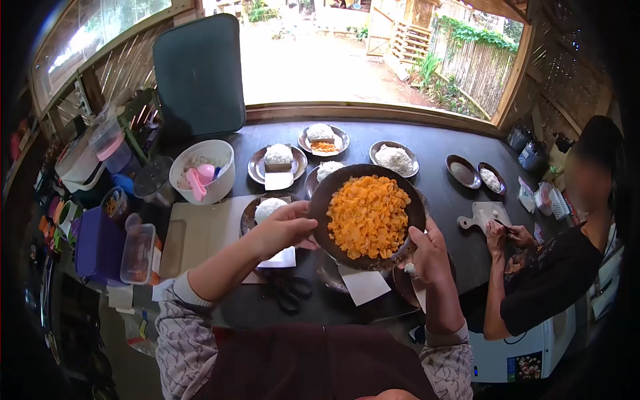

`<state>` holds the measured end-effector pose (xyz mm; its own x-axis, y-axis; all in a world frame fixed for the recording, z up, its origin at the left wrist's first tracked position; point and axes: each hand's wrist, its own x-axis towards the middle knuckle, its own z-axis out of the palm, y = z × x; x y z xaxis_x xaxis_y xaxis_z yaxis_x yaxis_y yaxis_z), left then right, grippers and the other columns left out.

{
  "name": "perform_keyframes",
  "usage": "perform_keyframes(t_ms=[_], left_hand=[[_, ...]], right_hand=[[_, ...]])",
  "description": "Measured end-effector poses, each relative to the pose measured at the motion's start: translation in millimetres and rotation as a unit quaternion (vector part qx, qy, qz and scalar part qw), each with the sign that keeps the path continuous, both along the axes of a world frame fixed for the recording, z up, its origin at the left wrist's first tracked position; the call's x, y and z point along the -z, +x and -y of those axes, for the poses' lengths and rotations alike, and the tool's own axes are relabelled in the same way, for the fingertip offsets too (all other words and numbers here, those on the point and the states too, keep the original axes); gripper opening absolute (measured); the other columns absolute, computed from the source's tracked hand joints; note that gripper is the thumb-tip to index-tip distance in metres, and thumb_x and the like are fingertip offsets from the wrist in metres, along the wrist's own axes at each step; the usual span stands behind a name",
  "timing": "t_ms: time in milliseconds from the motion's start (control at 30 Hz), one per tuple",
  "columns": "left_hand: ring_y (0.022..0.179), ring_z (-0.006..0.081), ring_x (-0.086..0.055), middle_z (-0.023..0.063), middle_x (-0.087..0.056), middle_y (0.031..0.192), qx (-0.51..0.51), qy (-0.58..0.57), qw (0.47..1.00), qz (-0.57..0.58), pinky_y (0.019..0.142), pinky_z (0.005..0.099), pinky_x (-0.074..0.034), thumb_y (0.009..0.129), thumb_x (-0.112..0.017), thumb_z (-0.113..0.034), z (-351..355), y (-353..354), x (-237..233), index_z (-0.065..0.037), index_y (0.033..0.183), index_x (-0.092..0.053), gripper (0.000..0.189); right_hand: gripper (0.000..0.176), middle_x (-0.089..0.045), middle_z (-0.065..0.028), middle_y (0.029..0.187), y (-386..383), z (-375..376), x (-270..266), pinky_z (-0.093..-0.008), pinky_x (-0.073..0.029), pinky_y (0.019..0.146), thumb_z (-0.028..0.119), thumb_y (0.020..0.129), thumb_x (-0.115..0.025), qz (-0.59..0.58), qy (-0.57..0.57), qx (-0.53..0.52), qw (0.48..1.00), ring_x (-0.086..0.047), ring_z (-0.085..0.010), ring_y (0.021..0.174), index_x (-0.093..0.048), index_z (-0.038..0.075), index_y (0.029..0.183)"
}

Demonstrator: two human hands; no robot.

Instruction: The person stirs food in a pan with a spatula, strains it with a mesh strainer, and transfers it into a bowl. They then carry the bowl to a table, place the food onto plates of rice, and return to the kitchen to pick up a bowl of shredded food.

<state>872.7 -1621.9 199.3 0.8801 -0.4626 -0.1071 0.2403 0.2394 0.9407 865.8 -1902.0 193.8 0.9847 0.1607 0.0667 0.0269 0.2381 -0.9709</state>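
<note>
I hold a dark round bowl (417, 207) up over the table between both hands. It is heaped with chopped orange pieces (369, 217) that look like carrot. My left hand (287, 230) grips its left rim, and my right hand (430, 253) has the lower right rim, thumb on top. Behind and beneath the bowl stand several plates, partly hidden by it. One plate (252, 179) carries a mound of white rice (278, 155) and a folded paper piece (279, 181). Another rice mound (268, 209) lies just beyond my left hand.
Black scissors (291, 292) lie near the front edge. A white tub (227, 175) with pink scoops stands left, beside a cutting board (193, 230) and plastic containers (138, 253). At right, a co-worker's hands (497, 237) work with a knife over a small white board (481, 217).
</note>
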Motion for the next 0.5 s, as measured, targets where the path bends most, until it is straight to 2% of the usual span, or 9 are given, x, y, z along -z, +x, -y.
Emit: perform_keyframes(t_ms=[33, 133, 167, 200, 267, 300, 333, 433, 500], left_hand=[[0.083, 0.0161, -0.060, 0.0083, -0.057, 0.100, 0.018, -0.041, 0.999, 0.012, 0.070, 0.0283, -0.051, 0.083, -0.048, -0.010, 1.9, 14.5, 2.5, -0.002, 0.118, -0.040, 0.036], [0.086, 0.0151, -0.058, 0.0070, -0.056, 0.099, 0.001, -0.008, 1.000, -0.006, 0.068, 0.0285, -0.052, 0.082, -0.049, -0.007, 15.3, 48.8, -17.4, -0.001, 0.111, -0.044, 0.029], [0.082, 0.0152, -0.059, 0.0068, -0.057, 0.097, 0.001, 0.010, 1.000, -0.008, 0.071, 0.0290, -0.052, 0.084, -0.047, -0.007, 22.9, 59.5, -26.9, -0.002, 0.111, -0.044, 0.028], [0.080, 0.0157, -0.060, 0.0071, -0.057, 0.095, 0.027, -0.022, 0.999, -0.007, 0.072, 0.0289, -0.052, 0.085, -0.046, -0.007, 26.4, 77.8, -25.2, -0.003, 0.111, -0.045, 0.027], [0.085, 0.0159, -0.059, 0.0075, -0.056, 0.098, 0.005, -0.049, 0.999, -0.016, 0.073, 0.0285, -0.052, 0.085, -0.046, -0.009, 43.8, 106.2, -32.1, -0.003, 0.111, -0.045, 0.026], [0.091, 0.0166, -0.057, 0.0088, -0.055, 0.101, 0.038, -0.094, 0.995, 0.005, 0.075, 0.0276, -0.051, 0.085, -0.046, -0.010, 53.6, 123.5, -34.4, -0.003, 0.110, -0.045, 0.027], [0.096, 0.0190, -0.055, 0.0118, -0.053, 0.104, 0.028, -0.128, 0.991, 0.000, 0.079, 0.0282, -0.050, 0.085, -0.046, -0.010, 62.8, 136.9, -38.1, -0.001, 0.109, -0.045, 0.026], [0.097, 0.0221, -0.055, 0.0161, -0.052, 0.105, 0.005, -0.182, 0.983, -0.002, 0.082, 0.0305, -0.048, 0.084, -0.045, -0.008, 90.1, 185.8, -32.3, 0.003, 0.108, -0.043, 0.026], [0.098, 0.0251, -0.054, 0.0195, -0.050, 0.106, -0.048, -0.192, 0.980, -0.016, 0.085, 0.0324, -0.047, 0.083, -0.045, -0.006, 103.6, 207.7, -28.7, 0.005, 0.108, -0.040, 0.028]], right_hand=[[0.032, -0.057, -0.0122, 0.086, 8.0, 3.4, -3.2, -0.0247, -0.049, 0.040, 0.010, 0.086, -0.043, 0.004, -0.006, 0.002, 1.000, -0.060, -0.0164, 0.056, -0.036, -0.002, 0.114], [0.029, -0.058, -0.0122, 0.083, 36.0, 13.2, -16.7, -0.0246, -0.049, 0.039, 0.011, 0.085, -0.042, 0.015, -0.017, 0.023, 0.999, -0.059, -0.0164, 0.054, -0.040, -0.004, 0.111], [0.028, -0.058, -0.0120, 0.081, 48.7, 20.5, -18.4, -0.0240, -0.048, 0.038, 0.011, 0.085, -0.043, 0.032, -0.017, 0.033, 0.999, -0.059, -0.0158, 0.053, -0.041, -0.004, 0.109], [0.027, -0.058, -0.0118, 0.079, 61.1, 25.7, -20.9, -0.0234, -0.047, 0.038, 0.012, 0.085, -0.043, 0.048, -0.016, 0.043, 0.998, -0.058, -0.0152, 0.053, -0.043, -0.004, 0.107], [0.023, -0.059, -0.0096, 0.072, 90.5, 39.3, -26.7, -0.0222, -0.046, 0.036, 0.013, 0.084, -0.044, 0.092, -0.009, 0.085, 0.992, -0.056, -0.0130, 0.046, -0.047, -0.003, 0.101], [0.022, -0.058, -0.0088, 0.070, 105.2, 48.9, -33.4, -0.0225, -0.046, 0.036, 0.013, 0.084, -0.044, 0.099, -0.017, 0.096, 0.990, -0.055, -0.0129, 0.045, -0.048, -0.002, 0.098], [0.020, -0.058, -0.0079, 0.067, 120.2, 57.8, -39.3, -0.0228, -0.046, 0.035, 0.013, 0.083, -0.044, 0.107, -0.024, 0.105, 0.988, -0.055, -0.0128, 0.044, -0.049, -0.001, 0.096], [0.017, -0.055, -0.0060, 0.062, 177.4, 87.1, -40.2, -0.0237, -0.046, 0.035, 0.017, 0.082, -0.047, 0.108, -0.023, 0.199, 0.974, -0.054, -0.0135, 0.042, -0.049, 0.001, 0.089], [0.017, -0.057, -0.0071, 0.065, 214.9, 101.9, -36.3, -0.0236, -0.047, 0.038, 0.016, 0.081, -0.048, 0.099, -0.007, 0.235, 0.967, -0.056, -0.0148, 0.047, -0.049, 0.001, 0.089]])
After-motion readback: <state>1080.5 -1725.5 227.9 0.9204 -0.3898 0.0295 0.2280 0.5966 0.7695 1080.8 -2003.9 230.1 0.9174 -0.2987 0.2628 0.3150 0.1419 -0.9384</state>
